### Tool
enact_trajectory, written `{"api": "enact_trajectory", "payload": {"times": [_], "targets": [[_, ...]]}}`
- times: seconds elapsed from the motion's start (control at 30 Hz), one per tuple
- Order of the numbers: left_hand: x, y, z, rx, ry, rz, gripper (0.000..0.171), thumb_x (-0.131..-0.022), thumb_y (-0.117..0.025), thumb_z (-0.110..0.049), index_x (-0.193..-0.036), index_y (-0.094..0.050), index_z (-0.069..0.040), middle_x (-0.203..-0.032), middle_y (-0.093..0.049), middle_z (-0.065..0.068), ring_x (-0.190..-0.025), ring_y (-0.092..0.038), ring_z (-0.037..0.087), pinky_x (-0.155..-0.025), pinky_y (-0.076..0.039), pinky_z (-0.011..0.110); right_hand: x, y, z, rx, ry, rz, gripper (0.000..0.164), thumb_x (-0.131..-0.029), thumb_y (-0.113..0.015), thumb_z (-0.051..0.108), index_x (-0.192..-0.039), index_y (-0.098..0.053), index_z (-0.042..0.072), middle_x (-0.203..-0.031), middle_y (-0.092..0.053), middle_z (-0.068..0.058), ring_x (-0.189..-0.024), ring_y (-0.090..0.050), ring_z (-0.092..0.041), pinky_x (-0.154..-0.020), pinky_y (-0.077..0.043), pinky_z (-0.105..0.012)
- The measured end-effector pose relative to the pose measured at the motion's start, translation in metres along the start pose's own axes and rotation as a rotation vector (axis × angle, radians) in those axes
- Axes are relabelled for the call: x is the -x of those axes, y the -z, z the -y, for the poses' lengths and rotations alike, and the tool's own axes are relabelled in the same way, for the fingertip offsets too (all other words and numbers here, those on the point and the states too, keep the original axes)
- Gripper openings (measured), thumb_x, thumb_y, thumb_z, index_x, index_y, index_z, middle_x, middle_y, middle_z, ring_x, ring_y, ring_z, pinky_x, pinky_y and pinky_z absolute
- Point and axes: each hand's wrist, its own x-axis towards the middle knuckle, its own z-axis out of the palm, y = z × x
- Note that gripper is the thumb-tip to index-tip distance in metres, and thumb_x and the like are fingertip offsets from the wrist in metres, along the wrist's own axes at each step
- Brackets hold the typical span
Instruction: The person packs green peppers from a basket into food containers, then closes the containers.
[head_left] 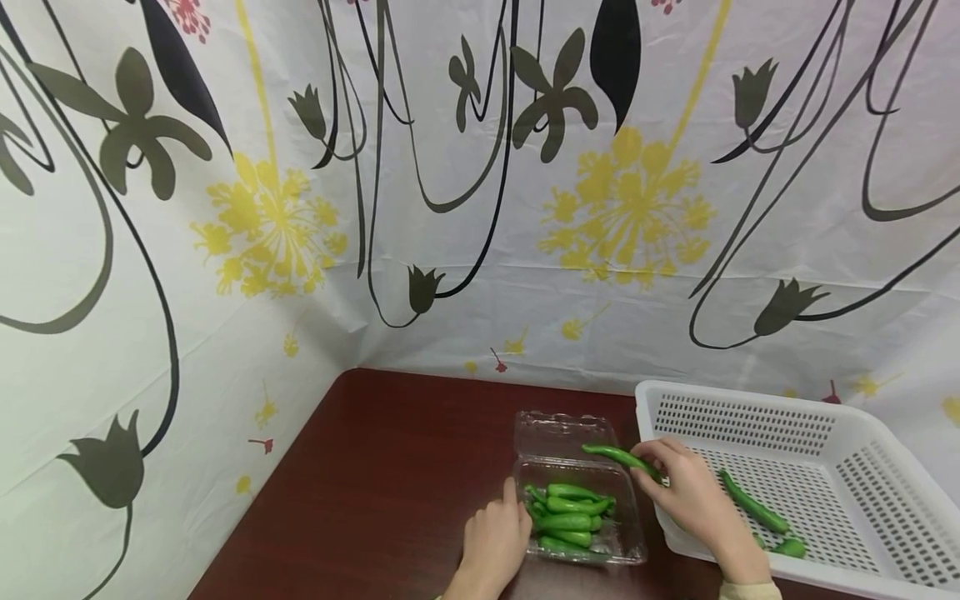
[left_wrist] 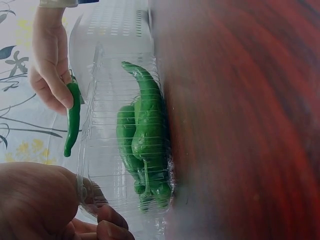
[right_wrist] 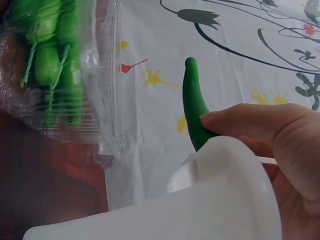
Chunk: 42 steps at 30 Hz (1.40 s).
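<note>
My right hand (head_left: 693,496) pinches a green chili pepper (head_left: 617,455) between thumb and fingers, above the near-left rim of the white basket. The pepper's tip points left, toward a clear plastic clamshell box (head_left: 633,542). Several green peppers (head_left: 567,523) lie in that box, and its lid (head_left: 558,435) is folded back behind it. At the box's left edge, my left hand (head_left: 495,537) holds the rim. The left wrist view shows a fingertip (left_wrist: 92,192) through the plastic and curled fingers (left_wrist: 112,224) outside the wall.
A white perforated basket (head_left: 757,402) stands at the right, with a few green peppers (head_left: 753,504) on its floor. Both containers sit on a dark red table (head_left: 375,475). White patterned cloth (head_left: 465,233) hangs behind the table and along its left side.
</note>
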Motion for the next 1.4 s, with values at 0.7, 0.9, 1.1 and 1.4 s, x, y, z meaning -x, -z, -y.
{"api": "enact_trajectory", "payload": {"times": [0.7,0.9,1.1,1.4], "targets": [[0.001,0.004,-0.003,-0.008,0.009,-0.004,0.037,-0.092,-0.065,-0.015,-0.124,-0.062,0.004,-0.066,-0.065,0.012,-0.047,-0.060,0.027,-0.039,-0.042,0.037,-0.003,-0.011,0.013,-0.049,0.030,0.078,0.025,-0.078,-0.082,-0.001,-0.097,-0.072,0.010,-0.091,-0.062,0.006,-0.076,-0.056,-0.006,-0.064,-0.051,-0.028],[-0.001,0.005,-0.004,0.001,0.020,0.024,0.038,-0.093,-0.064,-0.015,-0.126,-0.061,0.004,-0.067,-0.066,0.012,-0.047,-0.060,0.027,-0.040,-0.042,0.037,-0.003,-0.015,0.016,-0.051,0.029,0.100,0.023,-0.078,-0.082,0.000,-0.097,-0.072,0.010,-0.092,-0.063,0.005,-0.079,-0.060,-0.010,-0.067,-0.053,-0.030],[-0.002,0.005,-0.004,0.005,0.022,0.029,0.038,-0.093,-0.064,-0.014,-0.127,-0.061,0.005,-0.066,-0.065,0.012,-0.046,-0.059,0.026,-0.039,-0.041,0.036,-0.003,-0.018,0.018,-0.058,0.038,0.131,0.023,-0.080,-0.081,0.001,-0.098,-0.072,0.010,-0.094,-0.063,0.004,-0.080,-0.062,-0.011,-0.068,-0.054,-0.030],[-0.001,0.006,-0.005,0.000,0.024,0.033,0.038,-0.093,-0.065,-0.015,-0.126,-0.061,0.004,-0.066,-0.065,0.011,-0.045,-0.058,0.026,-0.039,-0.041,0.037,-0.001,-0.024,0.020,-0.072,0.073,0.138,0.024,-0.080,-0.081,0.001,-0.099,-0.072,0.010,-0.095,-0.062,0.006,-0.078,-0.060,-0.007,-0.066,-0.052,-0.028]]}}
